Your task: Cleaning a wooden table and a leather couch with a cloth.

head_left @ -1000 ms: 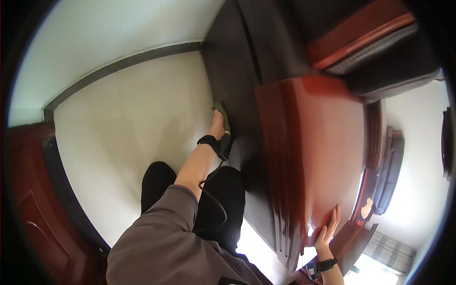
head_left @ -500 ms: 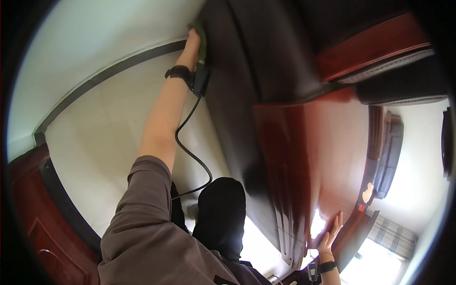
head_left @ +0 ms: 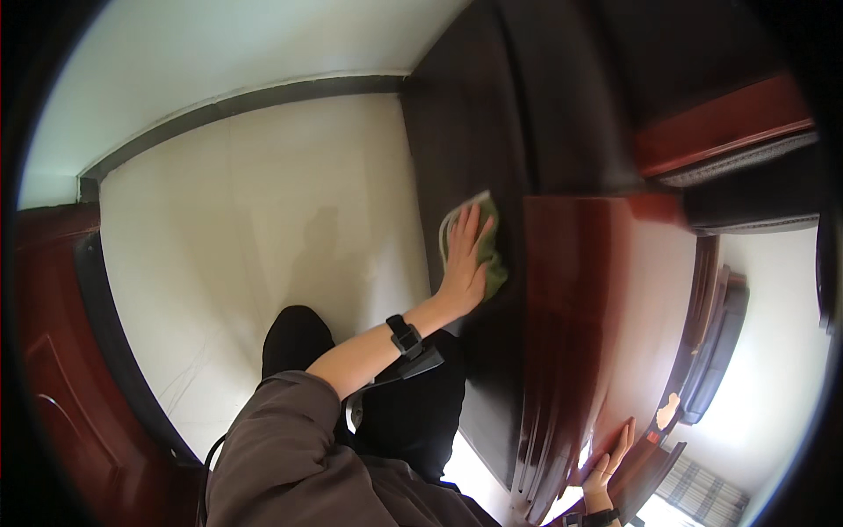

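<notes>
My left hand (head_left: 465,270) presses a green cloth (head_left: 495,270) with a pale edge flat against the dark panel (head_left: 452,132) of a large piece of furniture. Its fingers are extended over the cloth. On that wrist sits a black band with a small device. Lower right, my right hand (head_left: 602,474) rests with fingers stretched along the glossy red-brown wooden top (head_left: 619,316) of the same furniture. The cloth partly hides the panel behind it.
Pale floor tiles (head_left: 290,176) run left of the furniture to a dark skirting (head_left: 263,98). A red-brown door (head_left: 75,378) stands at far left. Dark padded seating (head_left: 716,351) and a checked curtain (head_left: 698,492) appear at right. My knees are close to the panel.
My left hand has drawn the cloth back from the panel's far end toward me, and my elbow has bent. My right hand stays on the wood. The view has shifted slightly.
</notes>
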Available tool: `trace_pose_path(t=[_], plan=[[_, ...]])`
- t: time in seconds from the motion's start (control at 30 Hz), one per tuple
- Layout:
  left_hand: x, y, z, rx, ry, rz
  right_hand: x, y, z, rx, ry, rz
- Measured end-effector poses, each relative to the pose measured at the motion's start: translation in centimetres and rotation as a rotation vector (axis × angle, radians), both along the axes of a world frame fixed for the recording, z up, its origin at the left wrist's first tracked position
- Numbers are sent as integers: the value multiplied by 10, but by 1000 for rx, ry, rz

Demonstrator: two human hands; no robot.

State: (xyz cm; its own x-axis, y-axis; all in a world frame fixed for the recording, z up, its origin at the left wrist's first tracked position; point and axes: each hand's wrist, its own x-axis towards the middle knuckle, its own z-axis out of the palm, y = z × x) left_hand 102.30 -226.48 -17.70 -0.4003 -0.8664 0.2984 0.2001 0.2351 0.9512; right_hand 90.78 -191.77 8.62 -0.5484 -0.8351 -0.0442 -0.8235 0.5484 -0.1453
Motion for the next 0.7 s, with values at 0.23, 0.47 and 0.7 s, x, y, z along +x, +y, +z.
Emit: trace_pose_path(t=[0.23,0.47,0.7], plan=[[-17,1,-217,670,218,-40,3,-10,-2,-22,-39,34],[-40,-122,-109,411,-281,129,6,0,9,9,20,-34],[-50,-237,-70,276,164,153,6,-1,2,-19,-7,14]])
